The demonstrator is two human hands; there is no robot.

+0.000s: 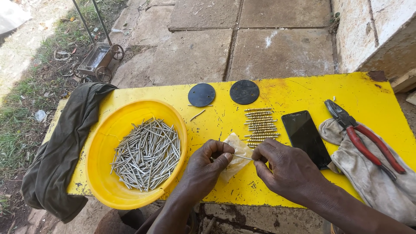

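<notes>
Both hands meet low over the front of the yellow counter (303, 93), sharing one thin metal pin (243, 157) between them. The left hand (207, 167) pinches one end of it with thumb and fingertips curled in, and the right hand (284, 167) grips the other end the same way — the pin runs nearly level across the small gap between them. Just beyond the left hand's fingers, partly under them, lies a crumpled clear plastic bag (238, 151). Left of the left hand stands a yellow plastic bowl (104, 147) with a loose heap of nails (147, 154) in it, and past that a dark olive cloth (60, 151) hangs over the counter's end. Beyond the right hand a neat row of short pins (261, 125) lies side by side, with two dark round discs (201, 95) further off. Just to the right of the right hand lies a black phone (307, 138), face up — then a pale work glove (372, 173) with red-handled pliers (362, 138) resting on it.
</notes>
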